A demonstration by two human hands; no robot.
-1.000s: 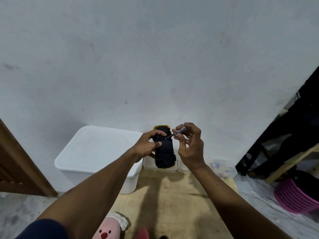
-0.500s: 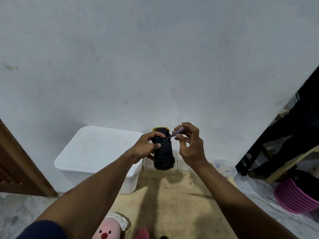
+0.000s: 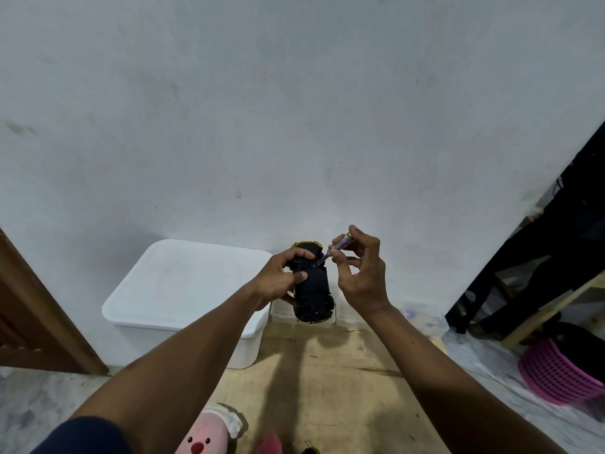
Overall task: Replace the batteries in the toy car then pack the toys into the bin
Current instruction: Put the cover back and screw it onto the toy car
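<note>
The person holds the small black toy car with yellow trim (image 3: 312, 283) up in the air in front of a pale wall, belly side toward them. The left hand (image 3: 281, 280) is wrapped around the car's side, its grip closed on the body with the thumb lying across the underside. The right hand (image 3: 358, 273) pinches a slim screwdriver with a clear purple handle (image 3: 334, 251) between fingertips and thumb, the tip resting on the car's underside near the far end.

It looks as though the battery cover screw is being worked. To do this well, I'd keep the driver in line with the screw, press lightly into the head while rolling the handle between the fingers, and let the left hand hold the car dead steady. Doing it in mid-air risks dropping the tiny screw, so tilting the car flat would help.

Below and to the left sits the large white plastic bin with its lid on (image 3: 186, 296), on the floor. A pink plush toy with a red nose (image 3: 204, 435) lies at the bottom edge, still to be packed.
</note>
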